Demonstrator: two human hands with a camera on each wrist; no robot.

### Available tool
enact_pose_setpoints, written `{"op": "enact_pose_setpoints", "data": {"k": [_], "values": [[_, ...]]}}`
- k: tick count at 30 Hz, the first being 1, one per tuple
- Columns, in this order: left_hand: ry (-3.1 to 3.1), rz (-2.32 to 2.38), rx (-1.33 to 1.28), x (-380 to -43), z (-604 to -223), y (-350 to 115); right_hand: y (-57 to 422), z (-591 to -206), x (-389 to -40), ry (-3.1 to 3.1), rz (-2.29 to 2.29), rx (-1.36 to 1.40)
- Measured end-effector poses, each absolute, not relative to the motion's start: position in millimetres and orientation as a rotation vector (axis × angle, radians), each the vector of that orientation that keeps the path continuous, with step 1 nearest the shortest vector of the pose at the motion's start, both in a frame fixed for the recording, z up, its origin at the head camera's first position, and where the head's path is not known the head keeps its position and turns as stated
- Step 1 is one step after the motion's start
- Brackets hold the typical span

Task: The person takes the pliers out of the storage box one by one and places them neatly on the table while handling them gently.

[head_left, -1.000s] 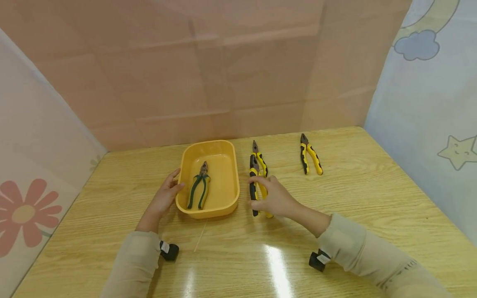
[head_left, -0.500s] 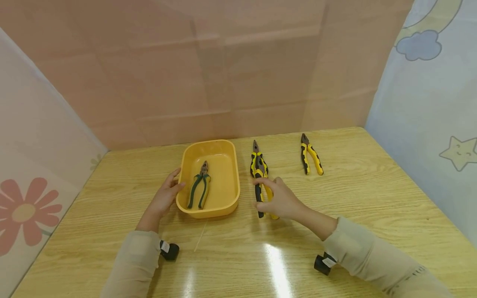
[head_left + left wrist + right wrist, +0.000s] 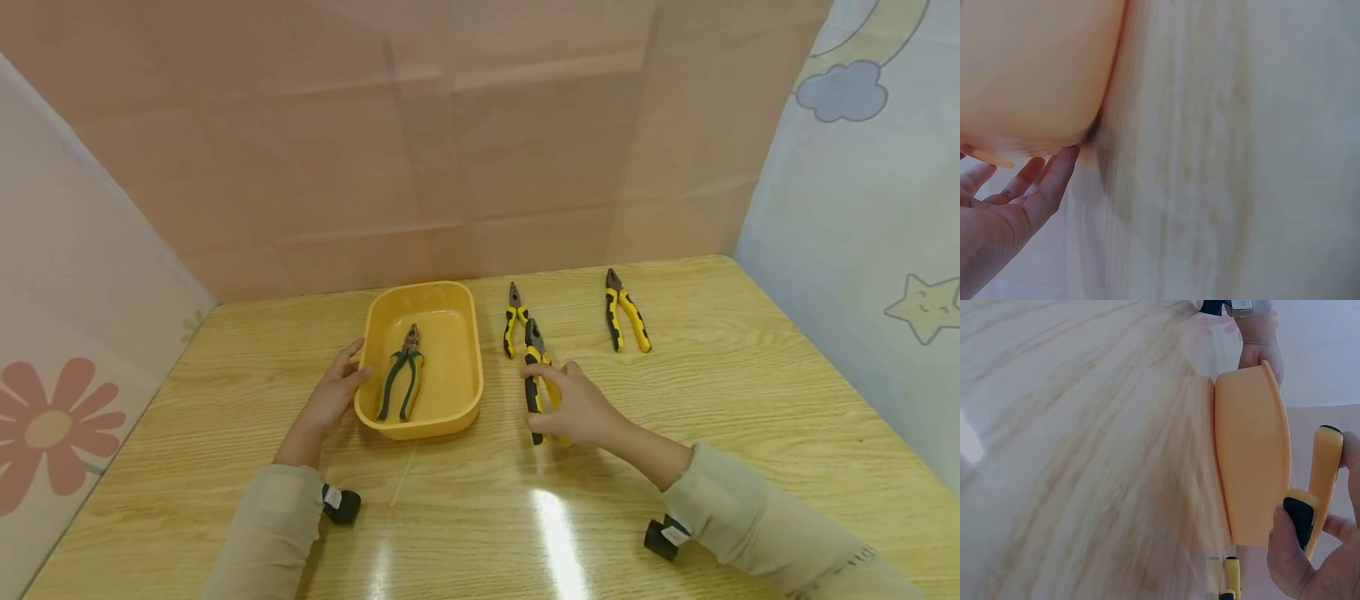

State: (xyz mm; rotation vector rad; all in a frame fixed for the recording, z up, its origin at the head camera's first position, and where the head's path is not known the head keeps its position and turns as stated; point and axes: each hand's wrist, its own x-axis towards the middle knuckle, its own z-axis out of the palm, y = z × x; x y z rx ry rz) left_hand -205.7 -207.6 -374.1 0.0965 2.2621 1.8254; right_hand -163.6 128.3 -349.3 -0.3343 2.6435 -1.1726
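Observation:
In the head view my left hand [image 3: 330,400] is at the left side of a yellow plastic tray [image 3: 453,392], its thumb at the rim. In the left wrist view its extended fingers touch the tray's outer wall [image 3: 1029,75]. Green-handled pliers [image 3: 402,379] lie inside the tray. To the right of it, my right hand [image 3: 577,407] grips yellow-and-black pliers [image 3: 533,392] by the handles, with the metal head pointing away from me. Thumb and fingers bracket the handles [image 3: 1324,465] in the right wrist view, where the pliers' head is out of sight.
Needle-nose pliers [image 3: 513,310] lie just beyond the held pair. Another yellow-and-black pair [image 3: 626,312] lies farther right on the wooden table [image 3: 465,517]. A thin pale strip [image 3: 403,477] is in front of the tray. Fabric walls [image 3: 337,150] stand at the back and sides.
My right hand has moved to the right and slightly toward me with the gripped pliers, uncovering more of the needle-nose pliers behind. My left hand and the tray stay put.

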Motion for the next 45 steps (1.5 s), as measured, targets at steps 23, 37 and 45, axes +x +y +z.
{"op": "enact_pose_setpoints", "data": {"k": [23,37,45], "values": [[2.264,1.829,0.071,-207.1,-372.8,-205.9,155.0,-366.0,-154.6,2.669,-1.127,-0.277],[2.257,1.827,0.088,-203.1,-370.8,-205.3,169.0,-369.9,-146.6,2.705,-1.085,-0.249],[2.258,1.826,0.075,-202.4,-369.9,-204.8,170.8,-372.0,-145.9,2.709,-1.086,-0.256]]}}
